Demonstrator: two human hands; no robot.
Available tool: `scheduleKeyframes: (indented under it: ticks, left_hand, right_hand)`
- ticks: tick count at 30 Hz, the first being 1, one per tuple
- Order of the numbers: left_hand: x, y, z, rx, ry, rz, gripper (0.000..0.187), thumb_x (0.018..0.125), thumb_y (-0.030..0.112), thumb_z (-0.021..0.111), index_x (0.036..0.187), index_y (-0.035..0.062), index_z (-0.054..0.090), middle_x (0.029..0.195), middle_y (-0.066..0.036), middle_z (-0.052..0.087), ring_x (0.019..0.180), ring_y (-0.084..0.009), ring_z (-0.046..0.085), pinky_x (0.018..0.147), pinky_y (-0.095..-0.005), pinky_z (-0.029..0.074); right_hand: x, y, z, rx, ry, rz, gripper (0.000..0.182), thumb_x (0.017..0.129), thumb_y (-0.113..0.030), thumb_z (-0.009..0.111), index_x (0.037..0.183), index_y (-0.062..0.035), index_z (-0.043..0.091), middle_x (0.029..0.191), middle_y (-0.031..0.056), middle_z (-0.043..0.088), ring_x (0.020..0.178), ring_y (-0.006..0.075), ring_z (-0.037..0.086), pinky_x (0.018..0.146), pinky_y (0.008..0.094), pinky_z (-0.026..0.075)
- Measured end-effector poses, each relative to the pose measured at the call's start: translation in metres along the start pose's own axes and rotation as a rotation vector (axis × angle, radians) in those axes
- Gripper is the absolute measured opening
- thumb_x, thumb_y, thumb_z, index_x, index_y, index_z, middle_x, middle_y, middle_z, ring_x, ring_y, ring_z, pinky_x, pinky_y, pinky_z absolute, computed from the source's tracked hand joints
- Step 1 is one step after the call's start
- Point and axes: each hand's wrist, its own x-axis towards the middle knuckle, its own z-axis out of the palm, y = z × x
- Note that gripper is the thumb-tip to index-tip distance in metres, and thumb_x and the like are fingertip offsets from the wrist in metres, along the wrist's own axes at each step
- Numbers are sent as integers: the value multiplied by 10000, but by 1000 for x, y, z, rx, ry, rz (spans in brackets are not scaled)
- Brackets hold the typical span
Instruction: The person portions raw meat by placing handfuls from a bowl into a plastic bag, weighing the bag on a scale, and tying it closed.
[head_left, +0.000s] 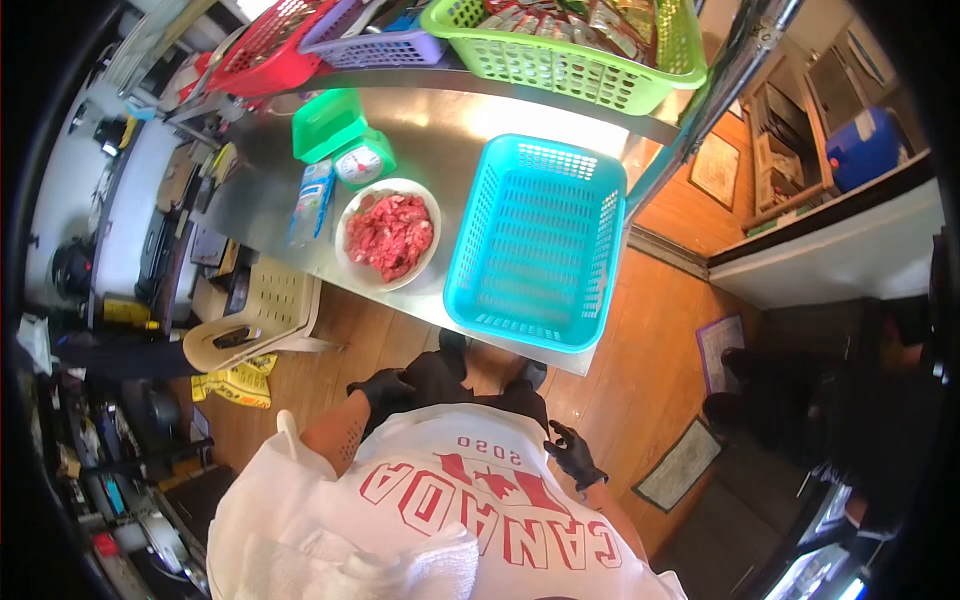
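Note:
My left hand (pixel 383 391), in a black glove, hangs low beside my dark-clothed leg, its fingers not clearly separable. My right hand (pixel 574 452), also black-gloved, is at my other side with its fingers apart and nothing in them. Both are below the front edge of the metal table (pixel 440 150). On it, a white bowl (pixel 434 205) holds raw red meat (pixel 389 235). To its right stands a turquoise perforated basket (pixel 535 240) with nothing in it. A green scale (pixel 362 160) and a clear plastic packet (pixel 312 202) with blue print are beside the bowl.
Red (pixel 262 50), purple (pixel 378 48) and green (pixel 575 68) baskets line a shelf above the table. A beige chair (pixel 262 310) stands left. Metal post (pixel 712 100) rises at the right. Floor mats (pixel 680 465) and a dark-clothed person (pixel 840 400) are at the right.

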Motion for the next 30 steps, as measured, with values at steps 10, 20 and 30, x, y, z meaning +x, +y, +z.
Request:
scheduleKeyframes:
  ticks: [10, 20, 30]
  left_hand:
    - [-40, 0, -3, 193, 103, -349, 392, 797, 237, 665, 1042, -66, 623, 985, -162, 653, 850, -252, 623, 739, -335, 471]
    - [22, -162, -64, 246, 165, -34, 356, 853, 329, 509, 923, 3, 635, 909, -228, 640, 857, -347, 616, 748, -402, 458]
    - [-49, -209, -187, -615, -269, 59, 124, 838, 154, 605, 800, 47, 557, 710, -35, 557, 662, -119, 506, 628, -270, 436]
  right_hand:
    - [25, 2, 7, -256, -78, -281, 288, 829, -221, 597, 988, 18, 619, 959, 191, 622, 851, 323, 621, 748, 380, 492]
    - [32, -52, 117, -192, 239, -217, 158, 871, -154, 500, 926, -17, 558, 860, 200, 605, 819, 383, 600, 690, 402, 472]
    - [-22, -141, 192, 55, 80, 14, 135, 893, -153, 509, 872, -24, 544, 758, 85, 548, 702, 218, 507, 668, 328, 422]
